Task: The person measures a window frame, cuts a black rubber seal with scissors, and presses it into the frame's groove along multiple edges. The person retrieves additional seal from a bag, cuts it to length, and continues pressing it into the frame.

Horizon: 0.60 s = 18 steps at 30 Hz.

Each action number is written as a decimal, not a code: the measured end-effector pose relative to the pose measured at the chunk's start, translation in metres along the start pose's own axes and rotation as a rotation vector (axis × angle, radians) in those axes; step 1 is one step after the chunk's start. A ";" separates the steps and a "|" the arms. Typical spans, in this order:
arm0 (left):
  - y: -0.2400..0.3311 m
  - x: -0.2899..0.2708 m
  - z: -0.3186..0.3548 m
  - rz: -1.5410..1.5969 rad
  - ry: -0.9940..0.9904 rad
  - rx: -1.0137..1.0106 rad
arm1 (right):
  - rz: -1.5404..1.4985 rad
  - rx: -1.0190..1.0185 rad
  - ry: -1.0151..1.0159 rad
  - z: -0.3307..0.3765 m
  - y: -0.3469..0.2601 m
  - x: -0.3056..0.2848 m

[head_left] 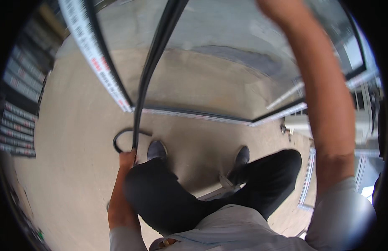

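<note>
My left hand [128, 157], beside my left knee, is closed round a long black rubber strip [149, 71]. From that fist the strip runs up past the top edge of the view, and its loose end curls in a loop above the floor near my left shoe. A large dark window frame [194, 115], with white printed film along its edges, stands before me. My right arm reaches far forward over the frame's right side. The right hand [279, 9] is blurred and cut by the top edge, so its fingers do not show.
Below me is a beige concrete floor [72, 138]. Stacked profiles with printed film [18, 129] lie at the far left. A pale machine or cabinet [348, 121] stands to the right, and another filmed frame [307, 180] lies near my right side. Both my shoes [156, 150] rest on the floor.
</note>
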<state>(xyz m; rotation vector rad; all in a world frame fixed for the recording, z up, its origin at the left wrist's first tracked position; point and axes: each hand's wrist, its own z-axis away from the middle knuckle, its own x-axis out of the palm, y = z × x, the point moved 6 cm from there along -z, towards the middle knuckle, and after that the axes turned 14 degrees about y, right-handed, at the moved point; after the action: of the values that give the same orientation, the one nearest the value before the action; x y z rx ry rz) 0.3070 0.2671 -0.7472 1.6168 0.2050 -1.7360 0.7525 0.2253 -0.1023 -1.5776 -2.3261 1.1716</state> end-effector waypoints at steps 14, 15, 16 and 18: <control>0.061 -0.201 0.022 0.275 -0.132 -0.341 | 0.377 1.138 0.125 0.414 0.203 -0.365; 0.090 -0.221 0.006 0.293 -0.131 -0.317 | 0.338 1.192 0.290 0.457 0.211 -0.394; 0.137 -0.239 -0.006 0.370 -0.193 -0.372 | 0.431 1.213 0.404 0.512 0.219 -0.427; 0.181 -0.265 -0.026 0.331 -0.229 -0.297 | 0.511 1.396 0.504 0.605 0.217 -0.459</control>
<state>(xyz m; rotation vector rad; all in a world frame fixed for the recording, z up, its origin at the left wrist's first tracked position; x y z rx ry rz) 0.4185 0.2597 -0.4450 1.1556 0.0737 -1.5355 0.8414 -0.4418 -0.5150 -1.4840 -0.4171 1.5993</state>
